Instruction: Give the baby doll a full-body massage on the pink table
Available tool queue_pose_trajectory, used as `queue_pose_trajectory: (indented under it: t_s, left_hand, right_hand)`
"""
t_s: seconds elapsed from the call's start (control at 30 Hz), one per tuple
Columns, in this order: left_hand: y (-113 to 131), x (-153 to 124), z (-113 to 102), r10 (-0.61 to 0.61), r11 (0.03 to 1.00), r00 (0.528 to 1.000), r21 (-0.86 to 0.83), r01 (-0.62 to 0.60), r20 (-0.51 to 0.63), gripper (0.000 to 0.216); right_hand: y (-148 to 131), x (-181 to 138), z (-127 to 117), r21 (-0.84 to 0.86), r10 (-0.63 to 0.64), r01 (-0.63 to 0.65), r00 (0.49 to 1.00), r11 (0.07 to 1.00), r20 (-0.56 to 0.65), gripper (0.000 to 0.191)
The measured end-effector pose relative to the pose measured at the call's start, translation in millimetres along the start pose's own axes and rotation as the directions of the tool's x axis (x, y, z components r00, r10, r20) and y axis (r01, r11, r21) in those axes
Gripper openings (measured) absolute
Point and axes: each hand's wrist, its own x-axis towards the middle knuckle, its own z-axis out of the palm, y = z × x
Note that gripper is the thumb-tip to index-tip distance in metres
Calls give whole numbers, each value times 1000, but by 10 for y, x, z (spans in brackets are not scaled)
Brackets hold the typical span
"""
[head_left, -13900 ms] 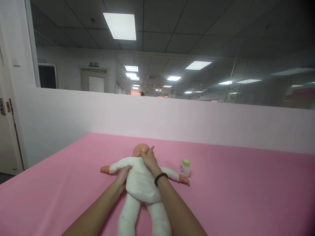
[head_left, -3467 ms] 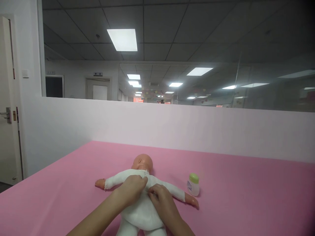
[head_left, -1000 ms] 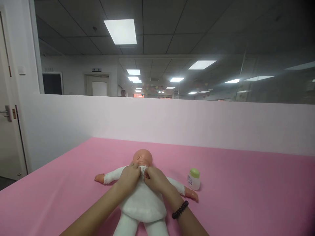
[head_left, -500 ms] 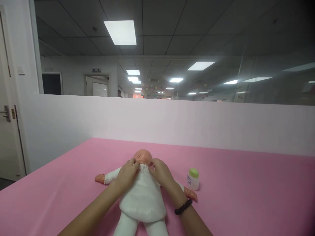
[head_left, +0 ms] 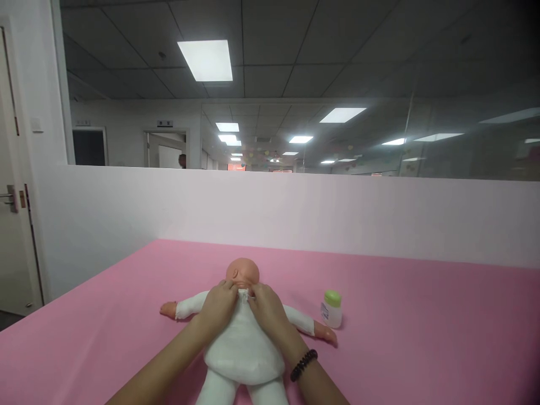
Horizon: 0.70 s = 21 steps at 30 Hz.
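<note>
A baby doll [head_left: 244, 349] with a white cloth body lies on the pink table, its bald head away from me and its arms spread to the sides. At its neck, my left hand [head_left: 220, 304] has its fingers closed at the left of the white collar [head_left: 243, 295]. My right hand [head_left: 265, 306] is closed at the collar's other side, with the thumb and fingers bent together. Both hands rest against the doll's upper body. The fingertips are partly hidden, but they seem to pinch the neckline cloth.
A small jar with a green lid [head_left: 332, 309] stands right of the doll, near its plastic hand. Pink covering [head_left: 422, 332] spreads over the table up to a white low wall [head_left: 320, 214] with glass above. A door [head_left: 17, 242] is at the far left.
My right hand has moved left and slightly down, closer to the collar. My left hand has shifted slightly. The doll's right-side arm is now more visible.
</note>
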Motion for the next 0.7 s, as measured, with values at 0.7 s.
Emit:
queue_pose_trajectory:
  t_s: [0.7]
  left_hand:
    - [-284,-565,396,-542,622,836,-710,330,-86,33]
  right_hand:
    - [-9,-57,168,228,79,-40,983,973,-165,20]
